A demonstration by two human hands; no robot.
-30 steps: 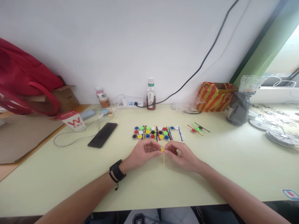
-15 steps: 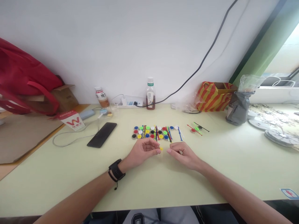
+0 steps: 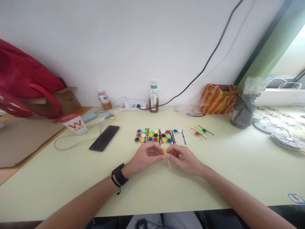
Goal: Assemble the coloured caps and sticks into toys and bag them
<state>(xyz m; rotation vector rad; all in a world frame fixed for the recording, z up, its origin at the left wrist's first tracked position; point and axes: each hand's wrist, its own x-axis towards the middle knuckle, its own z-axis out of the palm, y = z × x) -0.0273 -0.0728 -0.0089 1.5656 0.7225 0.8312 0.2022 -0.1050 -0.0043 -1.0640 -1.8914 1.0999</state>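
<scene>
My left hand (image 3: 148, 156) is pinched around a small yellow round piece (image 3: 165, 153), mostly covered by the fingertips. My right hand (image 3: 183, 158) meets it there, thumb and forefinger closed on a thin yellow arrow (image 3: 169, 164) whose end sticks out below. The two yellow parts touch or nearly touch; their exact join is hidden by my fingers. Just beyond my hands lie rows of small coloured discs with clear rims (image 3: 150, 139). Bundles of thin coloured arrows (image 3: 159, 136) lie across those rows, and a blue arrow (image 3: 183, 137) lies at their right end.
Right of the rows are discs joined with red and black arrows (image 3: 202, 131). A black phone (image 3: 104, 138) lies at left, with a cable beside it. Along the wall stand a tea bottle (image 3: 153, 97), a power strip (image 3: 135, 105) and a striped bag (image 3: 218, 99).
My right hand has moved left until its fingertips meet those of my left hand. The yellow arrow's end now shows below the fingers, where it was not visible before.
</scene>
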